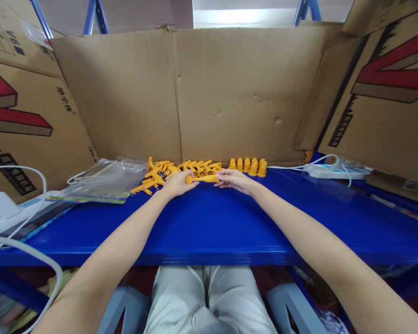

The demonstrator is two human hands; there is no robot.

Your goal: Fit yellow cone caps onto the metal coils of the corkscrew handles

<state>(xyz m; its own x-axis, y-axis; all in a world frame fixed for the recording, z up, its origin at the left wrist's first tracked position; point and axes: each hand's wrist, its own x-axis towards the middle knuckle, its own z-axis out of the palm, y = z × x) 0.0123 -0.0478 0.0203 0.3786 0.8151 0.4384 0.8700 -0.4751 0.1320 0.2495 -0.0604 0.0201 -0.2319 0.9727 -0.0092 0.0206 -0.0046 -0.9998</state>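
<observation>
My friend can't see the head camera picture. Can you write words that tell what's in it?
A person's left grip and right grip hold small orange parts between them, over a blue table. More orange pieces are spread close by, with cap-shaped ones standing at the right, and a tall cardboard wall rises behind.

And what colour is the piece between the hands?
The piece is yellow-orange, best seen in the head view.

Workshop-like workspace — blue tabletop (pixel 209 227), cardboard partition (pixel 230 93), printed cartons (pixel 17 144), power strip (pixel 334 172), massed yellow parts (pixel 253 167)
</observation>
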